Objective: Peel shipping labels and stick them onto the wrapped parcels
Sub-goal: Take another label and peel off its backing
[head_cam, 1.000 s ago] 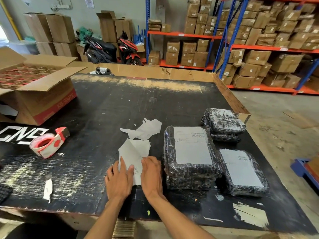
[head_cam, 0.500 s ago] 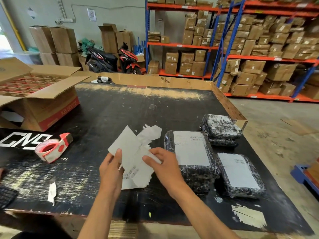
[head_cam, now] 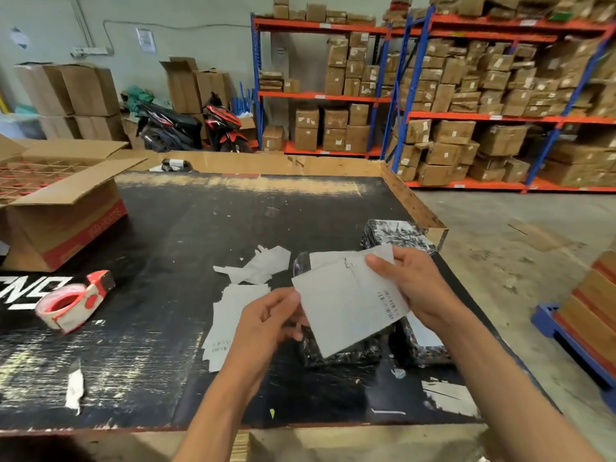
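Warehouse bay: orange-and-blue shelving (head_cam: 466, 118) stacked with cartons at the far side, scuffed black worktable (head_cam: 166, 255) in the near ground. Label sheet (head_cam: 346, 305) held up in the air over the near right part of the table, just above the wrapped parcels (head_cam: 396, 233). Right hand (head_cam: 413, 295) pinching the sheet's far right edge, thumb on top. Left hand (head_cam: 270, 325) curled at the sheet's near left corner, apparently picking at it to start the peel; exact fingertip contact hard to tell. More labels (head_cam: 230, 315) stacked flat on the table just left of the hands, discarded backing scraps (head_cam: 260, 268) a little farther off. Tape dispenser (head_cam: 71, 303) and open carton (head_cam: 63, 215) well apart on the left.

Likely risks from here: tearing the label if the corner lifts unevenly; sticky side folding onto itself or onto the fingers once freed; creased or crooked placement on the lumpy black wrap, leaving the barcode wrinkled; doubling up on a parcel already labelled.
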